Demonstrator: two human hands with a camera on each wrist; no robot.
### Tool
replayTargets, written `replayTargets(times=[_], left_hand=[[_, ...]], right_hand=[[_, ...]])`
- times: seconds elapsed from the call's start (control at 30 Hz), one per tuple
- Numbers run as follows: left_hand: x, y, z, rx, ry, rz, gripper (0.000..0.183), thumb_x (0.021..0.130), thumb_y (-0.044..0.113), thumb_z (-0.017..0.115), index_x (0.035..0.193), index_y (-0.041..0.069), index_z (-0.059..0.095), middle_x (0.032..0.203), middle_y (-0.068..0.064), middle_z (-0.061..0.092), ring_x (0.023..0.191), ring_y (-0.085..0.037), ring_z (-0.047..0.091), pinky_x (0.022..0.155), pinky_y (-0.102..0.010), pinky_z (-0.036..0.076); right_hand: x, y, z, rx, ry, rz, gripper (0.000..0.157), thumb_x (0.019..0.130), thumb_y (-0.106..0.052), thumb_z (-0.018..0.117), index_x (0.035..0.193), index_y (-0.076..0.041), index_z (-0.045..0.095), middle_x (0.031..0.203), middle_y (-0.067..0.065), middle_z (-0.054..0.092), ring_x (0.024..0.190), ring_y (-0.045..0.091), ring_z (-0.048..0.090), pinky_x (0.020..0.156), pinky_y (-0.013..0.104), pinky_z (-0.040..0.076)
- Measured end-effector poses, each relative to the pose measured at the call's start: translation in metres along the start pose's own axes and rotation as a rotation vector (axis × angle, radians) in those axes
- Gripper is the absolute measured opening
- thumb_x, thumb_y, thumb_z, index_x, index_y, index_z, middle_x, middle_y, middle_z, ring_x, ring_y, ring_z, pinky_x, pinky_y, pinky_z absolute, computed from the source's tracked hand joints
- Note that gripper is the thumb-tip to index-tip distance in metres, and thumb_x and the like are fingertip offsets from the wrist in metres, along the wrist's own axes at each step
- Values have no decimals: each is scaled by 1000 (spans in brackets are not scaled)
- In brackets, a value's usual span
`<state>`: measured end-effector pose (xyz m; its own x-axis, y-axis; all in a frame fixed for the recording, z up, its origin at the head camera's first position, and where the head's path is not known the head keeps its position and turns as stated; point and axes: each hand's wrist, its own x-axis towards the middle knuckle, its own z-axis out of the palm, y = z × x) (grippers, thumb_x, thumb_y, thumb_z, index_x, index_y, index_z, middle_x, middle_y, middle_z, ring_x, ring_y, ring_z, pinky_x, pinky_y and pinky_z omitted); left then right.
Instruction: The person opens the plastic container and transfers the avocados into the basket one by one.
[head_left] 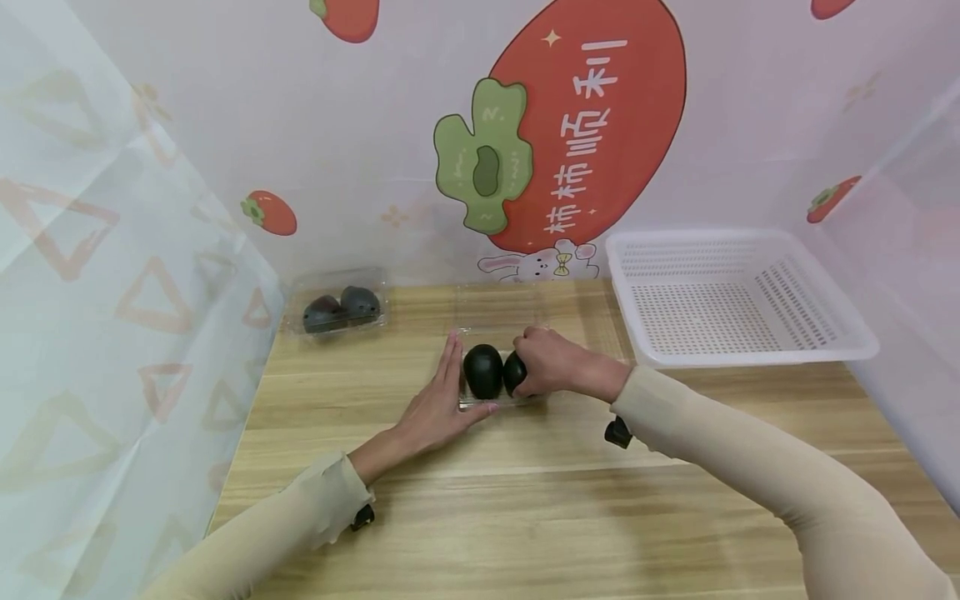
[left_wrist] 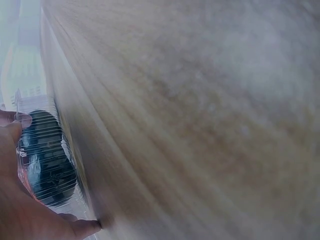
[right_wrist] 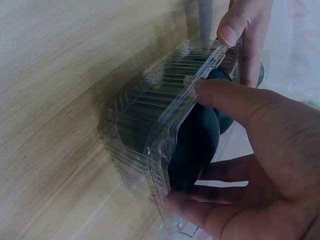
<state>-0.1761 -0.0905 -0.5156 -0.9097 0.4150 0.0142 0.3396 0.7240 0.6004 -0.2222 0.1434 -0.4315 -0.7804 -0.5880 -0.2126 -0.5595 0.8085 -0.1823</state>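
Observation:
A clear plastic clamshell box (head_left: 480, 403) stands on the table with its lid (head_left: 497, 307) folded back behind it. Inside sit two dark, smooth, egg-shaped fruits that look like avocados. The left avocado (head_left: 483, 372) shows fully in the head view. My right hand (head_left: 553, 362) holds the right avocado (right_wrist: 192, 145), thumb on one side and fingers curled round the other, at the box's rim. My left hand (head_left: 435, 412) rests against the box's left end, fingers straight along its side and thumb stretched along the front edge. Ribbed plastic covers the fruit in the left wrist view.
Another clear box (head_left: 337, 325) at the back left holds two dark fruits. A white perforated basket (head_left: 750, 360) stands at the back right, beyond my right forearm. A printed cloth (head_left: 360, 150) hangs behind the wooden table (head_left: 480, 517), with cloth walls at both sides.

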Motion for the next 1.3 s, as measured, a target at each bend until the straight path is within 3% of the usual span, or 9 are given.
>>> replayTargets(times=[0.4, 0.57, 0.77, 1.0, 1.3], left_hand=[[0, 1, 0, -7, 1, -5, 118, 96, 67, 67, 171, 9, -4, 179, -2, -13, 141, -32, 54, 68, -33, 53], [0, 2, 0, -11, 6, -4, 117, 96, 65, 68, 171, 9, -3, 179, -2, -13, 144, -33, 51, 74, -38, 56], [0, 1, 0, -6, 5, -7, 118, 95, 67, 68, 171, 9, -3, 179, -3, -12, 144, -35, 51, 77, -41, 58], [-1, 2, 0, -10, 1, -3, 118, 96, 67, 67, 171, 9, -5, 179, -4, -13, 148, -35, 46, 82, -43, 59], [-1, 1, 1, 3, 9, -7, 117, 96, 63, 69, 171, 10, -4, 179, -2, -13, 146, -34, 48, 75, -38, 57]], right_hand=[[11, 2, 5, 59, -53, 54, 55, 79, -40, 94, 107, 3, 73, 94, 12, 68, 88, 25, 65, 80, 39, 59], [14, 3, 5, 94, -81, 66, 50, 78, -38, 94, 101, 1, 71, 84, 7, 66, 79, 21, 63, 76, 38, 57], [16, 7, 11, 105, -40, 50, 45, 76, -37, 94, 93, -3, 69, 79, 4, 63, 74, 19, 61, 69, 34, 54], [16, 14, 19, 124, 26, 36, 43, 73, -36, 93, 93, -5, 71, 82, 4, 65, 77, 20, 62, 69, 34, 55], [12, 15, 17, 194, 68, 18, 45, 70, -36, 94, 96, -6, 71, 87, 5, 66, 78, 20, 63, 66, 31, 55]])
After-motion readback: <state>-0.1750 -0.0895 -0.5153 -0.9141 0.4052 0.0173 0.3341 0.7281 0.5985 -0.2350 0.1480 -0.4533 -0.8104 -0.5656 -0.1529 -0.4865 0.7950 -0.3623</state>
